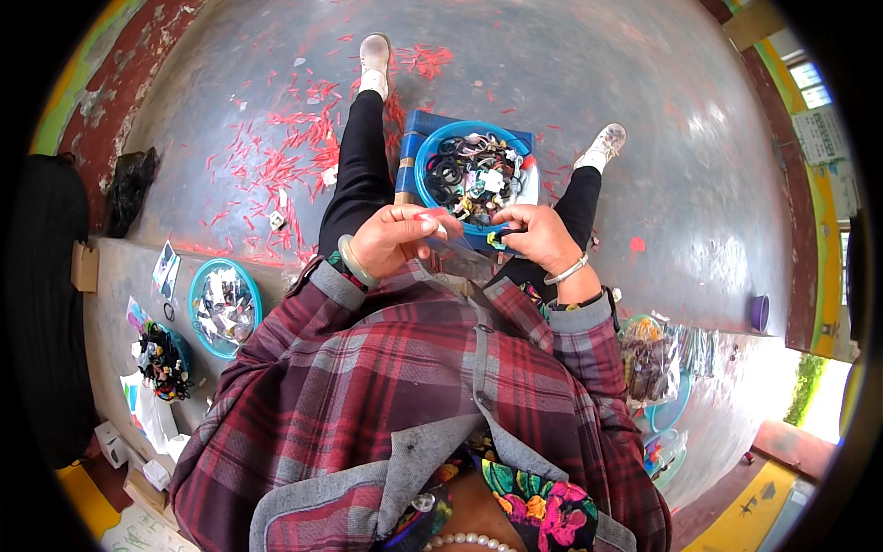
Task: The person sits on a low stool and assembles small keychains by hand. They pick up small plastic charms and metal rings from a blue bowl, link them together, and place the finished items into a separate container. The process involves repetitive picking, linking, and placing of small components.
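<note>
Above the lap, between the two raised hands, a small clear plastic bag (452, 241) is held. Its upper left corner is pinched by the fingers of the left hand (394, 237), on whose wrist a pale green bangle (354, 262) is worn. The bag's right edge is gripped by the right hand (538, 235), and a small dark item (498, 239) is pressed between that hand's thumb and fingertips at the bag's mouth; what kind of item it is cannot be told. A silver bracelet (567, 270) is seen on the right wrist.

Just beyond the hands, on a blue woven stool (418, 129) set between the outstretched legs, a round blue basin (429, 152) is placed, filled with black hair ties and small carded accessories. The bag is held just in front of the near rim of this basin.

To the left, on a low ledge, a second teal basin (195, 308) of small packets is set. The grey floor is strewn with red scraps (285, 156).
</note>
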Available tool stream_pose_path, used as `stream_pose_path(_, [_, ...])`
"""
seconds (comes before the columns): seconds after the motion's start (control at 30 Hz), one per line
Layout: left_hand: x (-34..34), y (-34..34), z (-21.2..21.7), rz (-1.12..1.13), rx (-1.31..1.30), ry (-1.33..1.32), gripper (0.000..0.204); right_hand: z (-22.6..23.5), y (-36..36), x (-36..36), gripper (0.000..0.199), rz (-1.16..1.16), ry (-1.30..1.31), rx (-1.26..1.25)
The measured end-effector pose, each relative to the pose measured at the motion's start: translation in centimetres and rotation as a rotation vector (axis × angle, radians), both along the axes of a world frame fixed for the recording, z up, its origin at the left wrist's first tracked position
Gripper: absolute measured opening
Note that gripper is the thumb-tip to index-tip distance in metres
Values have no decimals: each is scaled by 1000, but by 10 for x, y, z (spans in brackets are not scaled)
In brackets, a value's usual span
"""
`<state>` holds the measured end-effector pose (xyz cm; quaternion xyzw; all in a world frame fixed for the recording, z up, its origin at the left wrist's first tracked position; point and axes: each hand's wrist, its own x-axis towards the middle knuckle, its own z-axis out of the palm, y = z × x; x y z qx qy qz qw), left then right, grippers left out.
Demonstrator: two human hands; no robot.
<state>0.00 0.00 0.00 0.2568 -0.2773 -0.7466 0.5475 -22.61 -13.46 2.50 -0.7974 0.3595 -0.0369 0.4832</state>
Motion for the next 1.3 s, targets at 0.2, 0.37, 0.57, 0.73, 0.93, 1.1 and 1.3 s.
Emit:
stream_pose_path(0.2, [-2, -2, 10, 134, 140, -52, 15, -26, -5, -9, 16, -284, -197, 105])
stream_pose_path(0.37, [3, -1, -9, 195, 178, -240, 15, -12, -2, -10, 12, -384, -400, 365])
stream_pose_path(0.57, [3, -4, -21, 268, 97, -497, 14, -5, 1, -11, 16, -335, -372, 135])
stream_pose_path(0.73, [-6, -3, 9, 55, 34, -543, 11, -8, 2, -11, 19, -313, -405, 344])
stream_pose_path(0.93, [-15, -4, 11, -45, -199, -632, 10, -16, 8, -5, 20, -413, -685, 1086])
stream_pose_path(1.1, [-24, -5, 15, -57, -230, -496, 12, -22, 17, 4, 16, -445, -555, 1221])
stream_pose_path(1.3, [-21, -2, 4, 40, -47, -258, 13, -16, 23, 10, 29, -288, -692, 1050])
